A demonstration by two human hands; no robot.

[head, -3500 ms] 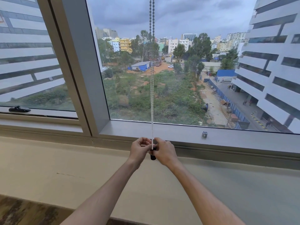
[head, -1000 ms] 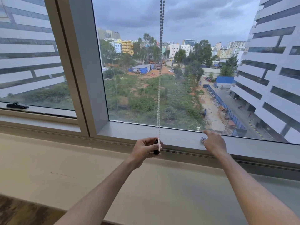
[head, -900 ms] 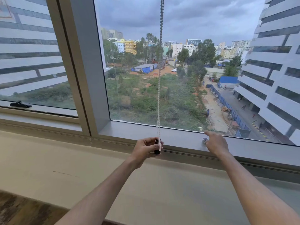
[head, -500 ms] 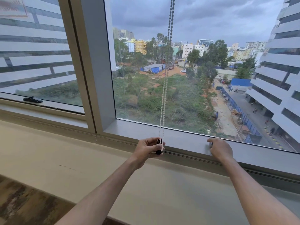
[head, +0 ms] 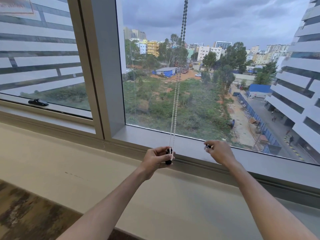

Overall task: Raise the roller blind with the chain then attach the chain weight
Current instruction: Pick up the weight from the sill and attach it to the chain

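Bead chain (head: pixel 175 108) hangs doubled in front of glass, bottom loop down at sill level. Black chain weight (head: pixel 168 157) sits upright at loop's end, pinched in left hand (head: pixel 155 159) with chain draped over its top. Right hand (head: pixel 219 152) just off to the side, apart from chain, fingertips nipping small dark piece (head: pixel 207 146), too blurry to ID. Window frame (head: pixel 190 149) right behind both.

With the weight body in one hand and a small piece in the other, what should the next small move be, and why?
Probably bring the right hand leftward to the left hand, so its small piece meets the black weight. The chain already loops at the weight's top, the two hands are apart, and the piece is off the sill.
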